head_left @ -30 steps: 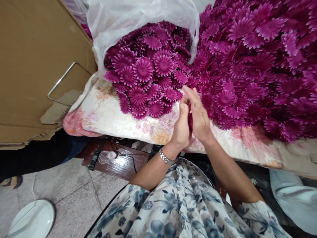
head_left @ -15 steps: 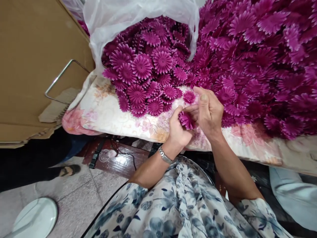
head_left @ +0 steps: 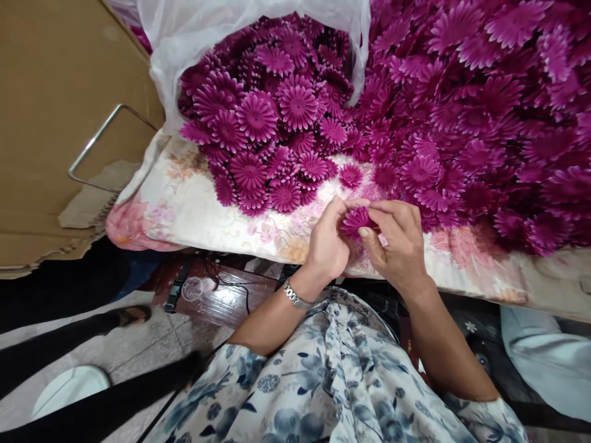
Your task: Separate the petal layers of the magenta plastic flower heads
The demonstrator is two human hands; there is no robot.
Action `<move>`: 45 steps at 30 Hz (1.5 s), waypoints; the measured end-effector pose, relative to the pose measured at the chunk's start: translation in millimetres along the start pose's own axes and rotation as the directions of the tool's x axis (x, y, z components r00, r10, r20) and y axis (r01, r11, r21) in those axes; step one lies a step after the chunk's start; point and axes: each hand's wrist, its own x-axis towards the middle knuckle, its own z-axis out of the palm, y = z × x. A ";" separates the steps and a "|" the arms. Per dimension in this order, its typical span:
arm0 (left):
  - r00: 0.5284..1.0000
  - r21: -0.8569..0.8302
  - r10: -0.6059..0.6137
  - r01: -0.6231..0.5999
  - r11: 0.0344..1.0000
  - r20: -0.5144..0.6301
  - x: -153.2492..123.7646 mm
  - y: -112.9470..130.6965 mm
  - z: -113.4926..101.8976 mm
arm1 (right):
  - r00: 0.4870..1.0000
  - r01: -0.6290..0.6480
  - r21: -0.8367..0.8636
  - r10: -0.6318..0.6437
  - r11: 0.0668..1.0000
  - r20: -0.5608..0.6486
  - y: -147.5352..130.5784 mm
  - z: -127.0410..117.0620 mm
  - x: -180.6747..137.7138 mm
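My left hand (head_left: 327,241) and my right hand (head_left: 399,243) meet over the front edge of a floral-cloth surface (head_left: 194,206), both pinching one magenta fabric flower (head_left: 354,220) between their fingertips. A silver watch (head_left: 293,296) is on my left wrist. Just beyond the hands lies a heap of the same magenta flowers (head_left: 466,111), spread to the right. More flowers spill from a clear plastic bag (head_left: 194,31) at the back left (head_left: 268,123). One single flower (head_left: 351,175) lies loose on the cloth above my hands.
A big cardboard box (head_left: 60,111) with a metal handle (head_left: 99,132) stands at the left. Below the cloth are a dark wooden piece with a cable (head_left: 221,301), a tiled floor and a white plate (head_left: 69,387). Another person's dark-clad legs (head_left: 92,369) cross the lower left.
My right hand came down from the pile and closed its fingertips on the flower held by my left hand. Another person's legs have moved in across the lower left floor.
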 end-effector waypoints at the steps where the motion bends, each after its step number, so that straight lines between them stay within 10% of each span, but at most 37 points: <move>1: 0.999 0.031 -0.027 0.026 0.999 0.030 -2.5 0.3 -2.3 | 1.000 0.004 -0.058 -0.003 0.998 0.015 0.3 -2.3 -1.3; 14: 0.985 -0.013 -0.088 0.091 0.996 0.148 -24.2 -5.6 -12.9 | 0.999 0.037 0.098 -0.036 0.994 -0.009 -5.5 -1.0 -7.0; 34: 0.967 0.127 -0.077 0.047 0.991 0.244 -20.2 -19.1 -29.6 | 0.854 -0.515 0.563 0.444 0.647 0.271 3.6 -13.2 -22.1; 45: 0.975 0.347 0.081 -0.151 0.926 0.207 -17.1 -21.3 -35.5 | 0.913 -0.400 0.426 0.314 0.811 0.261 3.4 -16.0 -21.1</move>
